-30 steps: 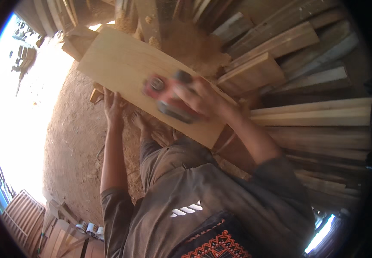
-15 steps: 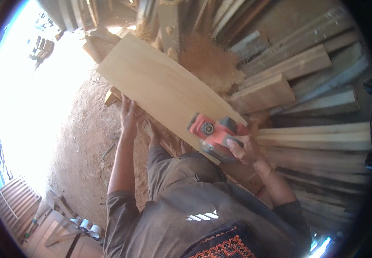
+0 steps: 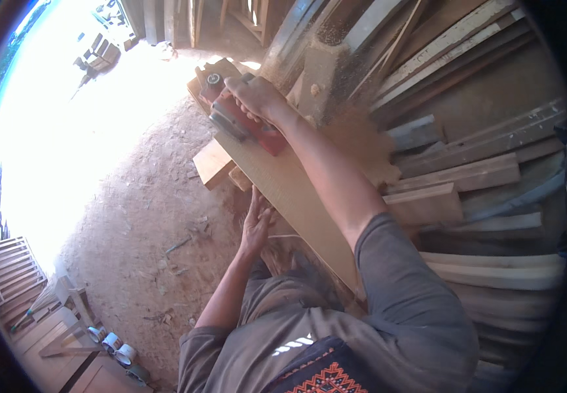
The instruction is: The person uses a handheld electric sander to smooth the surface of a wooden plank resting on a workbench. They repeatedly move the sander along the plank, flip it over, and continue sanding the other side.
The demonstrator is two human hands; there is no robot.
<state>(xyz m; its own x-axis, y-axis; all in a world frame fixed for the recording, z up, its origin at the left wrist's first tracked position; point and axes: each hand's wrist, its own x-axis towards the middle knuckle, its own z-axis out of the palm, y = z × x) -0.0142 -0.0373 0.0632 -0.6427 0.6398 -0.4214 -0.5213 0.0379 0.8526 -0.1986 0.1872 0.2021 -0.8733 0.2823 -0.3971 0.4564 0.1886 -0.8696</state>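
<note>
My right hand [image 3: 252, 98] grips the handle of a red and grey electric hand planer [image 3: 271, 142], which sits at the far end of a long, pale wooden board [image 3: 290, 190]. The board runs from far left toward my body on the right, and my right arm hides part of it. My left hand [image 3: 256, 224] rests at the board's left edge, fingers stretched out along it. Beside that edge, just beyond my left hand, a wooden block [image 3: 212, 165] juts out.
Stacked timber [image 3: 453, 173] fills the right side. A sawdust pile [image 3: 362, 147] lies between it and the board. Slatted wood [image 3: 11, 268] and several white cups or rolls [image 3: 111, 342] are at lower left. Dusty ground [image 3: 132, 242] stretches left, with bright glare beyond.
My right hand has pushed the planer from the board's near end to its far end, the arm now stretched out. My left hand appears lower and farther right as the view shifted.
</note>
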